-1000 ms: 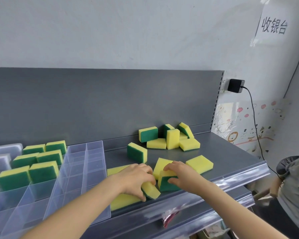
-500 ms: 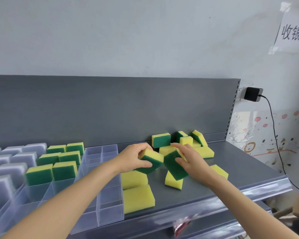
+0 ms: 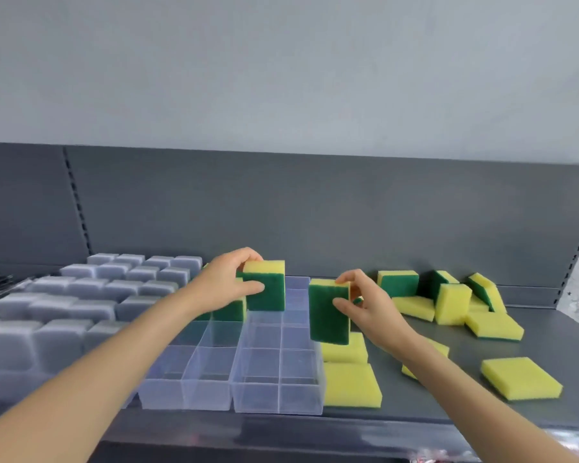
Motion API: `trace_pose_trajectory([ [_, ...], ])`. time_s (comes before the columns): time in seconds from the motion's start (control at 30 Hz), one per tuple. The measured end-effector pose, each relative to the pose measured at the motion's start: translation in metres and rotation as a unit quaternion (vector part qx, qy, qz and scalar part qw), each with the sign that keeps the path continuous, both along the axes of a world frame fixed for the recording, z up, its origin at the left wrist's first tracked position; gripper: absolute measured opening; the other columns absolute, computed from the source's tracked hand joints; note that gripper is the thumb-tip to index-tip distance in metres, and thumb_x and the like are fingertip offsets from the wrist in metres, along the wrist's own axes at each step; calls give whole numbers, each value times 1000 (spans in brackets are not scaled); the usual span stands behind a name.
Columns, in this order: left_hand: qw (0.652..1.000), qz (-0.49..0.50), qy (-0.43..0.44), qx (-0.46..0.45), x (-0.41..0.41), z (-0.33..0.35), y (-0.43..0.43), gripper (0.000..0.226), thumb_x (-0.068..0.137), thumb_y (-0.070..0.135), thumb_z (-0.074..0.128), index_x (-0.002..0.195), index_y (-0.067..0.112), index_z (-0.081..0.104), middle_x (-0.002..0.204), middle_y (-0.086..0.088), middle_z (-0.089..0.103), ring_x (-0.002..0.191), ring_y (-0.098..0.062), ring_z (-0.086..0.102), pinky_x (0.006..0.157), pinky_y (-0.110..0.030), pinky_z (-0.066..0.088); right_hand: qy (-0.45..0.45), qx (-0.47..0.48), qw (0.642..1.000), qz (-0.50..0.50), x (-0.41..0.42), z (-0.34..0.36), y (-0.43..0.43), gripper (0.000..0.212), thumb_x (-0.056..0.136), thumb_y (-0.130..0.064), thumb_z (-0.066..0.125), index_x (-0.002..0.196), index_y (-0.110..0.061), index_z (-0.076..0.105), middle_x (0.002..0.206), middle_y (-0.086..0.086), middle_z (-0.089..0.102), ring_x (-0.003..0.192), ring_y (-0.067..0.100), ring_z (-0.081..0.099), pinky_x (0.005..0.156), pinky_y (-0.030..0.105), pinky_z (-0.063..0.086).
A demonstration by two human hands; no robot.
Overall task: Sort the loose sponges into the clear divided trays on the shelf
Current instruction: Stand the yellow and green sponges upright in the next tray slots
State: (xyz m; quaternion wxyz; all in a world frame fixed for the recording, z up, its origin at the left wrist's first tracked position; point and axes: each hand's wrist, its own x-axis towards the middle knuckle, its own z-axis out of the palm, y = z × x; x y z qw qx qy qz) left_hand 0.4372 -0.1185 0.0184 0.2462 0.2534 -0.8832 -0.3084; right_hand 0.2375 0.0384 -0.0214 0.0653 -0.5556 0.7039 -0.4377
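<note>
Entry: two green-and-yellow sponges, both off the shelf. The first sponge is upright, green scouring face toward the camera and yellow foam on top, above the rear compartments of the right-hand clear tray. The left hand pinches its left edge, thumb on the green face and fingers curled over the top corner. The second sponge is also upright with its green face forward, at that tray's right wall and above the flat yellow sponges lying just beside it. The right hand pinches its right edge, thumb in front and the other fingers behind. Stored sponges of the same kind stand in rear cells of the neighbouring clear tray; the front cells of both trays look vacant. Grey sponges fill the trays further left. Loose sponges are heaped against the back panel, with more scattered flat on the shelf. Hazards, as judged:
- An edge pinch on soft foam may let a sponge twist and land across a divider instead of inside a cell.
- Pressing it home could shove the light tray toward the shelf's front lip.
- The right forearm, low over the scattered pieces, could sweep one off.
</note>
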Motion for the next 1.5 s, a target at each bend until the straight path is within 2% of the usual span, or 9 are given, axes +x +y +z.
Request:
trace_pose_trajectory([
  [0.27,999,33,-20,1,80,-6,-46,36,72,28,64,99,48,52,116,8,61,109,-20,58,97,-40,47,-13,-12,998,57,70,-4,-65,34,91,-8,53,113,-33,48,110,5,54,99,22,52,88,30,46],
  [0.4,998,34,-54,-2,96,-18,-69,36,84,10,65,107,35,52,115,10,58,107,-16,57,98,-35,46,-12,1,999,51,96,-9,-93,35,92,-6,50,122,-22,50,115,5,52,101,22,50,84,23,42],
  [0.53,995,17,-94,-9,100,-30,-84,36,86,13,63,118,28,53,113,15,52,101,-8,51,91,-25,42,4,26,999,40,110,-18,-111,34,93,-3,47,121,-22,49,117,-1,47,98,17,48,72,5,37],
  [0.67,994,-13,-105,-23,94,-42,-90,38,90,16,59,125,24,50,114,21,47,102,-2,44,85,-19,34,29,75,996,24,115,-27,-113,35,94,-4,44,121,-25,49,113,1,46,92,15,45,68,4,36],
  [0.87,989,-18,-144,-34,95,-40,-104,37,89,17,60,124,23,50,128,9,51,115,-18,50,84,-22,35,48,117,992,21,122,-38,-115,34,94,-5,44,122,-24,47,123,2,45,89,11,45,66,1,38],
  [1.07,973,-31,-225,-41,93,-52,-106,44,89,23,60,130,25,46,138,5,47,125,-14,45,99,-26,38,68,140,988,21,125,-47,-116,34,94,-8,46,124,-26,46,130,1,44,99,12,45,83,11,38],
  [1.23,936,-17,-332,-118,89,-54,-100,43,88,34,56,130,33,44,115,1,53,119,-21,38,81,-32,37,83,155,984,13,128,-55,-116,36,94,-11,49,126,-26,44,132,-1,45,110,15,49,89,14,38],
  [1.33,926,-25,-351,-139,87,-49,-97,41,87,35,56,127,32,49,121,3,57,116,-22,41,78,-31,32,83,146,986,17,125,-54,-114,38,93,-13,51,127,-27,43,134,-2,44,110,14,47,90,15,37],
  [1.5,949,-23,-299,-99,84,-40,-92,59,83,38,63,137,27,43,138,5,50,123,-15,48,102,-36,42,77,119,989,32,118,-50,-108,50,91,-20,55,136,-29,36,136,-2,42,126,16,42,101,25,37],
])
